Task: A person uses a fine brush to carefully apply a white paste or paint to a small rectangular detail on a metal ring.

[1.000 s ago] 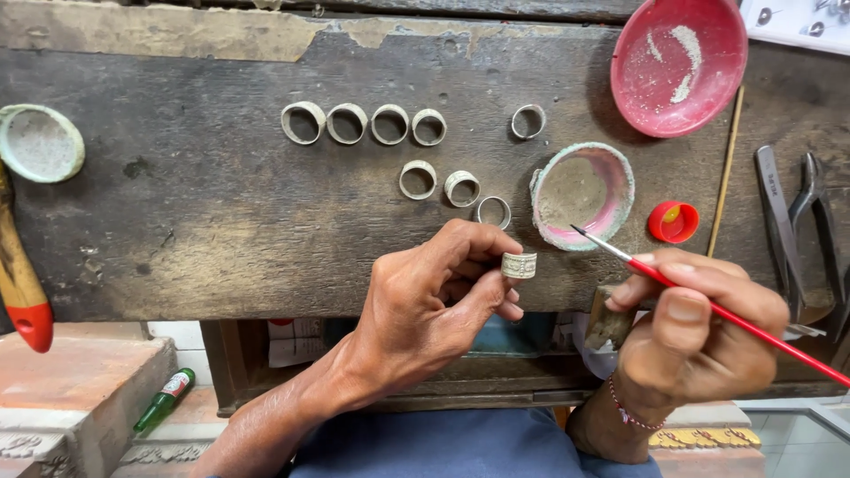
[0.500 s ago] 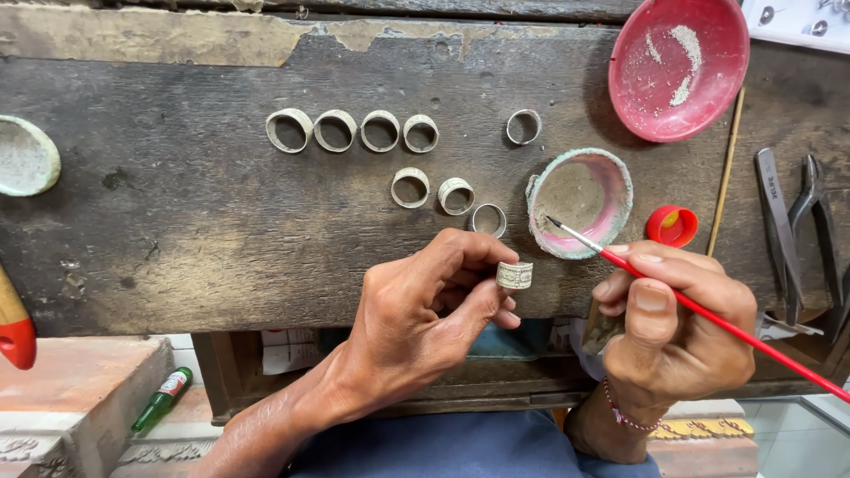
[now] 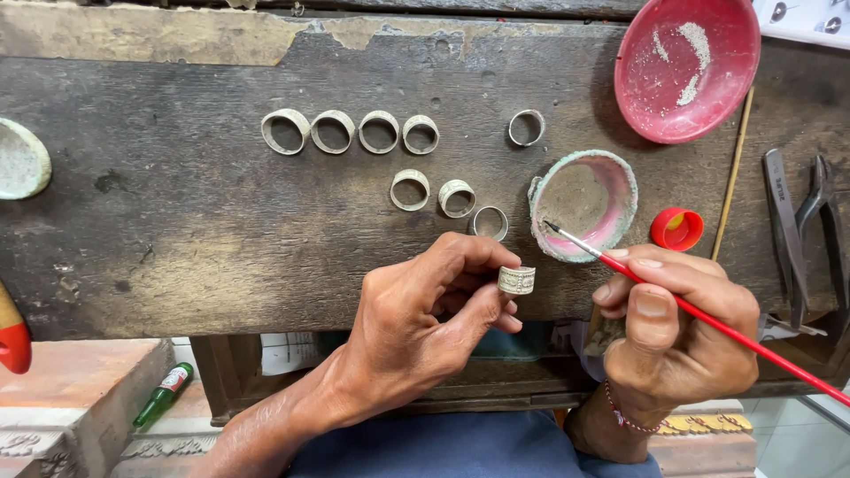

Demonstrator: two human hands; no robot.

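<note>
- My left hand [image 3: 416,327], fingers curled, pinches a wide silver ring band [image 3: 516,280] between thumb and fingertips; the band is held on edge over the front edge of the workbench [image 3: 177,230], its outer face pale, dull and finely textured.
- My right hand [image 3: 677,332] is closed around a thin red-handled brush [image 3: 708,320]; the brush tip rests inside the small pink dish [image 3: 584,202], whose rim is crusted grey-green.
- The small pink dish sits right of centre on the workbench, just beyond the held band.
- Eight more rings lie loose on the workbench: a row of four [image 3: 350,131] toward the back, a single one [image 3: 526,127] to their right, and three [image 3: 452,199] nearer the front.
- A large red bowl [image 3: 686,66] holding traces of white powder stands at the back right corner.
- A red cap [image 3: 677,228] lies just right of the small dish; dark pliers [image 3: 810,230] lie at the right edge.
</note>
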